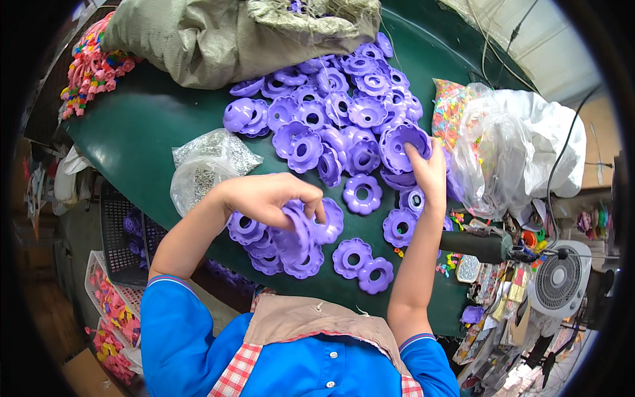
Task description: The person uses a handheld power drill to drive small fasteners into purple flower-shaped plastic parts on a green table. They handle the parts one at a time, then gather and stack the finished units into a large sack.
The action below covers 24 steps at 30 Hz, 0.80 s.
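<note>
Purple flower-shaped plastic pieces (367,111) with round central holes lie heaped on the green table (134,124). My left hand (278,201) pinches an upright purple flower piece (292,238) above a smaller group of them at the table's near edge. At the right of the heap, my right hand (427,166) grips a purple flower piece (399,146), the thumb inside its cup. Single purple pieces (362,194) lie between my hands, and two more (353,258) lie nearer my apron.
A woven sack (213,44) lies behind the heap. Clear bags of small metal parts (203,173) stand at left; bags of coloured pieces (446,106) stand at right. A dark padded bar (471,244) and a fan (560,278) are right of my arm. Crates (124,238) stand below left.
</note>
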Available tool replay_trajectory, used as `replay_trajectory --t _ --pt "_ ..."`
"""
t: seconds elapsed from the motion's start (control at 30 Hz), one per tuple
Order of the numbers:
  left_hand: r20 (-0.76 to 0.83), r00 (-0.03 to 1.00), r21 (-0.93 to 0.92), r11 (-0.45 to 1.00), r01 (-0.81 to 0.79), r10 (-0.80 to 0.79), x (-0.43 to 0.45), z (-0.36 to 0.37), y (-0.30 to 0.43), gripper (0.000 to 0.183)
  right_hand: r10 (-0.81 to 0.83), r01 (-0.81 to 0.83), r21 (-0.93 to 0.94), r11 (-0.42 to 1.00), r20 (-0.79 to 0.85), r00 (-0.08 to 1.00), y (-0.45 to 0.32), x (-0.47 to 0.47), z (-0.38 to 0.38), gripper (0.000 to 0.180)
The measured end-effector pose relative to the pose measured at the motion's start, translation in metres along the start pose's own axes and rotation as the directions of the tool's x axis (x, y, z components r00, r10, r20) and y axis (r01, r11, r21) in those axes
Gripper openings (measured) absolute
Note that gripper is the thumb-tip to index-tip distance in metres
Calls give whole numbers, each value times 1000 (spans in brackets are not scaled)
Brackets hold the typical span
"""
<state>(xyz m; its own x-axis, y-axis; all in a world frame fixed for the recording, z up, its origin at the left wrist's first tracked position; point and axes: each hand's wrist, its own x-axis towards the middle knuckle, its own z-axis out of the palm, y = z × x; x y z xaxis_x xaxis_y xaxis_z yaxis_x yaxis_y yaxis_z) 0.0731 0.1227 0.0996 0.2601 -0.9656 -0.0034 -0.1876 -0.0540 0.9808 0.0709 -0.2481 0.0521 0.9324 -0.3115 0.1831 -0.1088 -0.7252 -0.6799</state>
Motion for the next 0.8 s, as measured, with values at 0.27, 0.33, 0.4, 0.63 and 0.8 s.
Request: replay_trajectory --t 0.27,0.33,0.4,0.63,0.8 --pt "-698 669 596 726 344 255 -9 -29 -73 33 -101 214 427 879 -272 957 -13 -12 7 48" --pt "-723 659 530 777 339 206 -3 -31 -85 34 -8 169 710 684 -223 975 -24 3 2 40" --pt "-760 631 421 859 291 158 2 -28 -78 35 18 132 811 569 -173 985 -46 27 4 35" --pt "-687 711 439 865 242 150 -21 -13 -45 65 -124 156 -186 970 171 977 -55 60 83 72" --pt "-661 734 124 942 311 -155 -29 5 -88 50 -250 237 101 966 145 957 -44 58 88 61"
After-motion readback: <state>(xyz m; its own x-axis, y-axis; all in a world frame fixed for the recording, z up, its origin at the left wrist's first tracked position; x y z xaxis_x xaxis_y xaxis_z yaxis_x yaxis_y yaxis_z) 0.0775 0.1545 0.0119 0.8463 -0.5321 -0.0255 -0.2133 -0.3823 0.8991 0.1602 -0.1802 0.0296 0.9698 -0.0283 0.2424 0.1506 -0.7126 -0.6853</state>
